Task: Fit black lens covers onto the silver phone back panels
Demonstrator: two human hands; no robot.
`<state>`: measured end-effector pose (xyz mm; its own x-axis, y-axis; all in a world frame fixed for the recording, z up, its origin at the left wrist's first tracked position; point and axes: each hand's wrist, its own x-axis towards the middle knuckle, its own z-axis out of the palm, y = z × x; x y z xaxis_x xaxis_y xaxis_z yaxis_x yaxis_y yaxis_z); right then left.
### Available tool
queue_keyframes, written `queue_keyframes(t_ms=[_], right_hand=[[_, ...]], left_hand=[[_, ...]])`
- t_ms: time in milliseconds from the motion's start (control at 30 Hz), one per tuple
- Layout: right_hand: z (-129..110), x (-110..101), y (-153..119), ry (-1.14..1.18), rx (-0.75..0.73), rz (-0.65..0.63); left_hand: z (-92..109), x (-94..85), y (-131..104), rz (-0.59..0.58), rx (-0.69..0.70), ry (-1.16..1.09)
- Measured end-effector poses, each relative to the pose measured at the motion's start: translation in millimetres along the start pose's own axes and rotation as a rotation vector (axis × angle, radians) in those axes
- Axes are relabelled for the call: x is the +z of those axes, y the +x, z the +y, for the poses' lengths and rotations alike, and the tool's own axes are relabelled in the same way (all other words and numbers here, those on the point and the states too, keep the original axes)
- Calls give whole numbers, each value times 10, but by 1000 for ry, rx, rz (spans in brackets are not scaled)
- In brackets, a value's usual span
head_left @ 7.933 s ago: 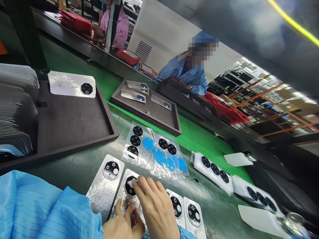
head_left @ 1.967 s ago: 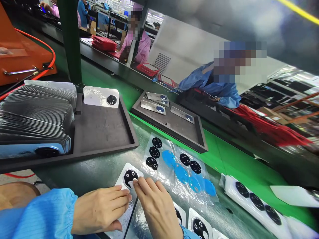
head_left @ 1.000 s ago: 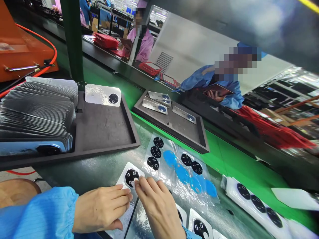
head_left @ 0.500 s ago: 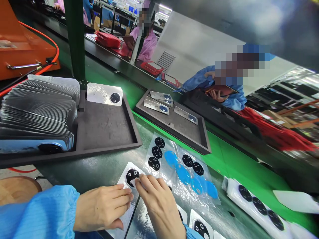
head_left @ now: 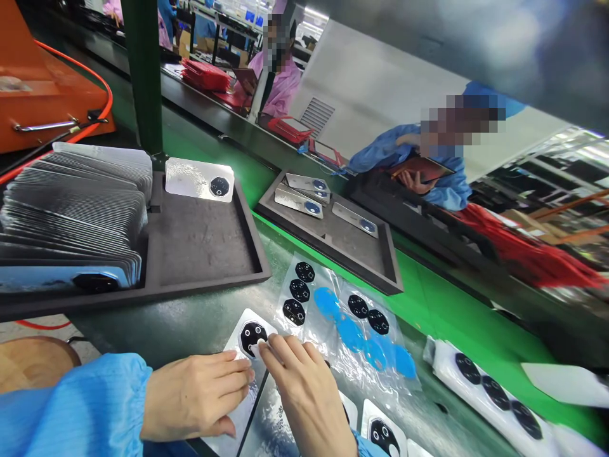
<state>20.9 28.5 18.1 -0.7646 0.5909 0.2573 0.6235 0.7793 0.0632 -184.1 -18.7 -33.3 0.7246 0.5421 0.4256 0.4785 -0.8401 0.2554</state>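
Note:
On the bench in front of me lies a silver phone back cover with a black eight-sided lens plate at its upper end. My left hand rests across the cover, fingers stretched out flat. My right hand is closed at the lens plate's lower right edge, with a small white piece at its fingertips; what it is I cannot make out. Beside this cover is another silver cover, partly under my right wrist. More covers with black lens plates show at the bottom, partly cut off.
A clear plastic sheet bears black lens plates and blue film pieces. A dark tray holds many stacked covers. Another tray sits on the green belt. At right is a white pack; a co-worker sits opposite.
Almost nothing differs. My right fingers have shifted very slightly at the lens plate, uncovering a bit more of it. My left hand stays in place.

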Motion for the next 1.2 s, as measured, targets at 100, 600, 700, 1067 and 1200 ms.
queue_keyframes(t_ms=[100,600,700,1067,1200], right_hand=[[7,9,13,12,-4,7],[50,44,15,69,8,23],[41,49,8,65,9,7],[128,-9,84,126,76,-3],[96,41,137,89,38,-3]], left_hand=[[7,-16,11,-9,4,3],[-1,-33,15,12,0,5],[3,-48,22,10,-1,2],[-10,-48,2,-15,-18,-32],[-18,-32,-22,-16,-13,-27]])
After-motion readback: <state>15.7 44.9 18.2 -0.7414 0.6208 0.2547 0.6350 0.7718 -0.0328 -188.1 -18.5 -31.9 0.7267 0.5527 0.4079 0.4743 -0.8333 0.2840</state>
